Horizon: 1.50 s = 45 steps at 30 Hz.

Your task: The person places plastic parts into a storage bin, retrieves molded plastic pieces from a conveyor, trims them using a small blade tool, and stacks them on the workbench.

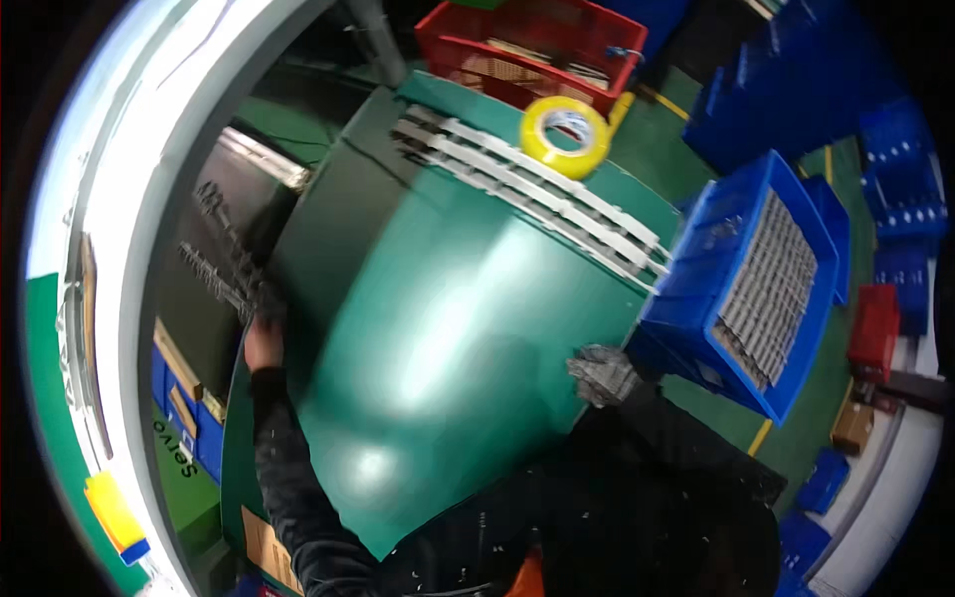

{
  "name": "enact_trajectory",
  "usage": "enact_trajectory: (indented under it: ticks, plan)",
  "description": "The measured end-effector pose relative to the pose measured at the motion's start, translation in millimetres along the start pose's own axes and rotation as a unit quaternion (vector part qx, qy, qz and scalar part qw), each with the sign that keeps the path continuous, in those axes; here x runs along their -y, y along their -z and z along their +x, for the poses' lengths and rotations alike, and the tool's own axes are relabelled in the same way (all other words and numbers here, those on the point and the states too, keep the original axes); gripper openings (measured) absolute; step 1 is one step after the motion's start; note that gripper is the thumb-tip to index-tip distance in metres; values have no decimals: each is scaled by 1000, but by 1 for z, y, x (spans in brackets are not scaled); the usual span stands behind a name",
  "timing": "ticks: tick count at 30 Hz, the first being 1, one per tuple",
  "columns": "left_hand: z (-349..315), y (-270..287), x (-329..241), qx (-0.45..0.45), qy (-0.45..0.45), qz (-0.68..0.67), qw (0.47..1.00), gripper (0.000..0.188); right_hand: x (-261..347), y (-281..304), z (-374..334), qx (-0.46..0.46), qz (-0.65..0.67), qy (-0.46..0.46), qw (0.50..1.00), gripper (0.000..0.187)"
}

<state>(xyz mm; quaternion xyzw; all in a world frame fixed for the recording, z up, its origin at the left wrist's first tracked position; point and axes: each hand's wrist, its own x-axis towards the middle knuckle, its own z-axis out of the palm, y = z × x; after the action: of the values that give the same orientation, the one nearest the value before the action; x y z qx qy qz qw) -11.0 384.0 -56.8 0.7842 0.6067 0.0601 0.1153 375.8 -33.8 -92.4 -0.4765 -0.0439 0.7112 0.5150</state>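
Observation:
At the left edge of the green table, my left hand (265, 316) reaches out in a dark glove, with skin showing at the wrist. Its fingers look closed round the near ends of two dark toothed strips (221, 261), which stick out beyond the hand in dim light. My right hand (603, 375), in a grey glove, is near the table's right edge, beside a blue bin; its fingers are too blurred to read, and I see nothing in it. Pale notched strips (547, 199) lie side by side across the far part of the table.
A yellow tape roll (565, 137) lies at the strips' far side. Rows of similar strips fill the tilted blue bin (686, 289) at right. Beyond the table is a red crate (453, 45). A bright white frame (149, 199) curves along the left. The green tabletop (438, 328) reflects light.

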Motion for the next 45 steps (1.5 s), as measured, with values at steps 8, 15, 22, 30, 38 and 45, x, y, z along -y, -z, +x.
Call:
enact_trajectory:
  ticks: [8,15,22,30,38,45]
  plan:
    - [-328,9,-135,202,-32,-101,974,24,26,-5,-34,-73,-266,-12,961,24]
    - [-411,39,-139,152,116,-357,914,29,-27,-21,-73,48,-39,83,995,17]
    - [-426,-21,-139,-132,231,-67,962,75,-110,-37,-107,350,-86,-71,930,26]
    - [-461,-11,-78,-209,283,-341,872,50,-82,-109,-146,187,-185,-76,962,24]
    - [-530,54,-163,-226,91,-295,924,58,-35,-220,-153,223,-115,154,956,14]
    - [-578,69,-179,-76,100,-406,905,55,-34,-241,-179,213,-235,228,921,19]
